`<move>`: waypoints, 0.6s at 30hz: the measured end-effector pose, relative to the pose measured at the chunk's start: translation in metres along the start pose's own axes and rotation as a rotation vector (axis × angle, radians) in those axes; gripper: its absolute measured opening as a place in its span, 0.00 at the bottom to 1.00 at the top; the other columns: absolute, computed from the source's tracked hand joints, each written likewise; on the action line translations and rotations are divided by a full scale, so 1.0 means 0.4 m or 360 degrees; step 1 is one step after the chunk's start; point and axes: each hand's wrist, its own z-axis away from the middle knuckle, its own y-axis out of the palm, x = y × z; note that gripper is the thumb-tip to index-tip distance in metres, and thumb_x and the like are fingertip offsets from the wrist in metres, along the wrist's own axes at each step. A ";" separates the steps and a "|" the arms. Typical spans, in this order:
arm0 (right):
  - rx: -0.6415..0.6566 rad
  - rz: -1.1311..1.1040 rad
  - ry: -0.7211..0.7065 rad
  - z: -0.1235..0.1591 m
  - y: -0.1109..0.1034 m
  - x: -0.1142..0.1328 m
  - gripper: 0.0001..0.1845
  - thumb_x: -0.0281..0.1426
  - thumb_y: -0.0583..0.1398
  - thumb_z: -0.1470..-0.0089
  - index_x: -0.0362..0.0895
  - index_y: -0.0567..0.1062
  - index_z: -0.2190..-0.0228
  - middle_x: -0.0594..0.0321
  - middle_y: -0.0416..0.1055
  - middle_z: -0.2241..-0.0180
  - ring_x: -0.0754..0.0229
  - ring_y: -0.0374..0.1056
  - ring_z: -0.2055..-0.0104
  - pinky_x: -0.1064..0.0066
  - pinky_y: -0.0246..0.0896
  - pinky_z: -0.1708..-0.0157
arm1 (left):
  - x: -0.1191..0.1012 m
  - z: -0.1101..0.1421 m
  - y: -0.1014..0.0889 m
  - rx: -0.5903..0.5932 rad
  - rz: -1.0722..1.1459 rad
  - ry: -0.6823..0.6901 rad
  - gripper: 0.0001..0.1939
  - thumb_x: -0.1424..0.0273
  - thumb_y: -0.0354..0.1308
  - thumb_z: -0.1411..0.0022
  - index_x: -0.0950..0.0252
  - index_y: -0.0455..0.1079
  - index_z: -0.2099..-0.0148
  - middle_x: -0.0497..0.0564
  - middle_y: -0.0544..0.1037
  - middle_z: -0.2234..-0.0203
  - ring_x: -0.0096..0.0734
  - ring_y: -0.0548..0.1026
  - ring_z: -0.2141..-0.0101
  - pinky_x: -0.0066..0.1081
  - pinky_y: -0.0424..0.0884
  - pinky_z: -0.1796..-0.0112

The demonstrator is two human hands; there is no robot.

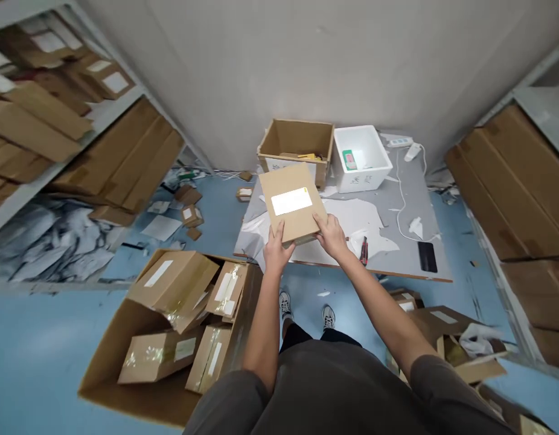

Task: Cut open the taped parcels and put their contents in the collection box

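Between my two hands is a flat brown cardboard box [291, 226] with a white label on its top face, tilted above the near edge of the table. My left hand [276, 249] grips its near left corner, thumb and fingers pressed on it. At the near right corner my right hand [330, 235] is closed on the same box. Just right of that hand, a red and black utility knife [364, 251] lies on the table. Behind the held box stand an open carton [302, 136] with a yellow item inside and a white foam box [363, 180] holding a green and pink item.
A large open carton [96, 368] with several taped boxes stands on the floor at left. The grey table [415, 208] bears torn white paper, a phone [427, 257] and a power strip [399, 142]. Shelves with boxes flank both sides; more cartons [437, 326] lie at lower right.
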 end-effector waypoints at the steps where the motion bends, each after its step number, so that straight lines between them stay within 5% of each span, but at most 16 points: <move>1: 0.0002 0.0014 0.0072 0.013 0.017 -0.025 0.47 0.29 0.66 0.37 0.52 0.55 0.23 0.45 0.62 0.45 0.39 0.62 0.45 0.50 0.69 0.46 | -0.001 -0.019 0.038 0.0058 0.0015 0.0034 0.45 0.61 0.69 0.34 0.54 0.57 0.20 0.61 0.64 0.26 0.57 0.73 0.34 0.45 0.80 0.46; 5: -0.0009 0.0022 0.0340 0.065 0.121 -0.080 0.43 0.29 0.64 0.36 0.50 0.58 0.25 0.46 0.63 0.46 0.39 0.62 0.44 0.47 0.68 0.44 | 0.039 -0.082 0.177 0.0291 0.0091 0.0174 0.45 0.63 0.69 0.34 0.53 0.57 0.20 0.62 0.60 0.24 0.58 0.72 0.33 0.44 0.80 0.45; 10: -0.0003 -0.0046 0.0643 0.129 0.289 -0.075 0.40 0.30 0.62 0.36 0.45 0.61 0.26 0.45 0.63 0.47 0.38 0.63 0.44 0.44 0.68 0.43 | 0.146 -0.124 0.308 0.0599 0.0234 0.0301 0.43 0.66 0.69 0.34 0.53 0.59 0.21 0.62 0.57 0.23 0.59 0.75 0.36 0.45 0.79 0.44; 14: 0.0012 -0.0114 0.0827 0.168 0.395 -0.049 0.40 0.30 0.61 0.37 0.46 0.61 0.27 0.47 0.63 0.47 0.39 0.63 0.42 0.42 0.68 0.42 | 0.215 -0.110 0.377 0.0761 0.0318 0.0297 0.43 0.71 0.68 0.34 0.53 0.59 0.21 0.61 0.52 0.21 0.58 0.76 0.37 0.47 0.78 0.43; 18: 0.0048 -0.0132 0.0961 0.189 0.439 -0.036 0.40 0.26 0.62 0.42 0.44 0.64 0.29 0.46 0.62 0.44 0.40 0.62 0.40 0.44 0.68 0.41 | 0.238 -0.072 0.411 0.0828 0.0411 0.0266 0.43 0.77 0.60 0.33 0.55 0.55 0.20 0.61 0.45 0.20 0.58 0.68 0.30 0.48 0.75 0.39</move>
